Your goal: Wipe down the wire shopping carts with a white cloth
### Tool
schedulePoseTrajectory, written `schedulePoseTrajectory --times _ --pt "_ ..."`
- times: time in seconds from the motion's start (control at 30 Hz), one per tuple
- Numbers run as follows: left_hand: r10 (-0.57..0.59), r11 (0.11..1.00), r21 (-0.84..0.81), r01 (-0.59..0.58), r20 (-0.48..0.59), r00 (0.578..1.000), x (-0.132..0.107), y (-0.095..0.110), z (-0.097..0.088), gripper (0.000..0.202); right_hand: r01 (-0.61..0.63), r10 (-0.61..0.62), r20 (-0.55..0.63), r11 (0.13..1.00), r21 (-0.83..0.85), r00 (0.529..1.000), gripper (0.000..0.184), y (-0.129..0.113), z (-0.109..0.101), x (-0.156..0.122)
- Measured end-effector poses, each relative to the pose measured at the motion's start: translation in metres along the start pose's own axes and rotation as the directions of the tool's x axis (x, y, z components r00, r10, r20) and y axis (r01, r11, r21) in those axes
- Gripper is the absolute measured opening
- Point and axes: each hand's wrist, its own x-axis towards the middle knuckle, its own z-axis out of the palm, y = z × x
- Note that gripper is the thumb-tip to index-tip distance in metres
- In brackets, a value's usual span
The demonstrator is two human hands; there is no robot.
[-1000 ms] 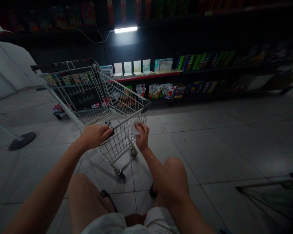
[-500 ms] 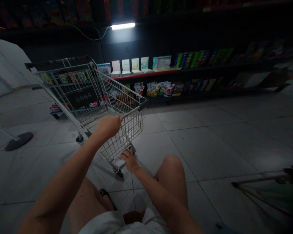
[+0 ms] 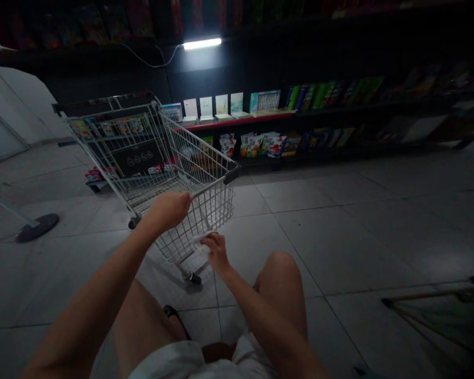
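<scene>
A metal wire shopping cart (image 3: 217, 204) stands in front of me, its near end turned toward my knees. My left hand (image 3: 169, 207) is wrapped round the top rim of that end. Lower down, beside the wire wall, my right hand (image 3: 217, 248) pinches a crumpled white cloth (image 3: 199, 242), possibly a wipe. Whether the cloth touches the wires I cannot tell. Below it, a front wheel (image 3: 193, 277) of the cart rests on the floor.
Behind the cart run dark store shelves (image 3: 324, 150) with snack bags (image 3: 274, 146) and boxed sets (image 3: 265, 101). A lit tube lamp (image 3: 203, 43) hangs above. A post base (image 3: 39, 227) stands left on the tiled floor (image 3: 363, 231). A folded frame with fabric (image 3: 426, 310) lies right.
My right hand has risen from low by the front wheels to the cart's wire wall, carrying the white cloth. My left hand keeps its grip on the rim. The view has shifted slightly.
</scene>
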Motion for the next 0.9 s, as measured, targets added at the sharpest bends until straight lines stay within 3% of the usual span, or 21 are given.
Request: schedulePoseTrajectory --times 0.07,0.17,0.23,0.3,0.4,0.47,0.53,0.6,0.67,0.77,0.83,0.9 --pt "0.015 1.000 0.010 -0.015 -0.005 1.000 -0.005 -0.003 -0.001 0.049 -0.003 0.007 -0.137 1.000 0.027 0.991 0.043 -0.019 -0.018 0.042" --pt "0.041 0.998 0.040 -0.041 0.000 0.999 -0.010 -0.004 -0.003 0.047 0.043 -0.043 -0.147 0.999 -0.005 0.988 0.049 -0.042 -0.034 0.109" --pt "0.054 0.997 0.053 -0.055 0.016 0.998 -0.014 -0.005 -0.004 0.045 0.062 -0.068 -0.137 0.997 -0.046 0.988 0.050 -0.043 -0.031 0.127" --pt "0.068 0.996 0.061 -0.070 0.026 0.997 -0.017 -0.008 -0.005 0.046 0.069 -0.078 -0.098 0.993 -0.097 0.992 0.046 -0.033 -0.018 0.111" --pt "0.082 0.995 0.056 -0.083 0.009 0.997 -0.022 -0.014 -0.003 0.047 0.044 -0.038 0.038 0.983 -0.179 0.999 0.044 -0.006 0.001 0.045" --pt "0.085 0.996 0.042 -0.084 -0.011 0.996 -0.023 -0.019 -0.001 0.049 0.029 -0.005 0.119 0.981 -0.194 0.993 0.048 0.005 0.005 0.004" --pt "0.088 0.996 0.031 -0.087 -0.019 0.996 -0.023 -0.023 0.001 0.050 0.025 -0.005 0.132 0.988 -0.151 0.991 0.050 0.003 -0.002 -0.009" --pt "0.088 0.996 0.032 -0.088 -0.021 0.996 -0.022 -0.027 0.004 0.051 0.037 -0.033 0.057 0.996 -0.081 0.998 0.049 -0.009 -0.015 0.009" --pt "0.083 0.996 0.037 -0.082 -0.027 0.996 -0.022 -0.030 0.005 0.053 0.062 -0.064 -0.060 0.997 -0.037 0.996 0.051 -0.026 -0.028 0.049" --pt "0.094 0.995 0.036 -0.093 -0.024 0.995 -0.022 -0.034 0.007 0.055 0.101 -0.108 -0.135 0.993 -0.057 0.985 0.056 -0.040 -0.032 0.104" --pt "0.107 0.994 0.033 -0.106 -0.013 0.994 -0.023 -0.038 0.007 0.055 0.122 -0.136 -0.159 0.988 -0.098 0.978 0.055 -0.035 -0.023 0.112" --pt "0.119 0.992 0.034 -0.119 -0.009 0.993 -0.024 -0.041 0.007 0.055 0.140 -0.157 -0.144 0.982 -0.125 0.977 0.052 -0.021 -0.009 0.093"
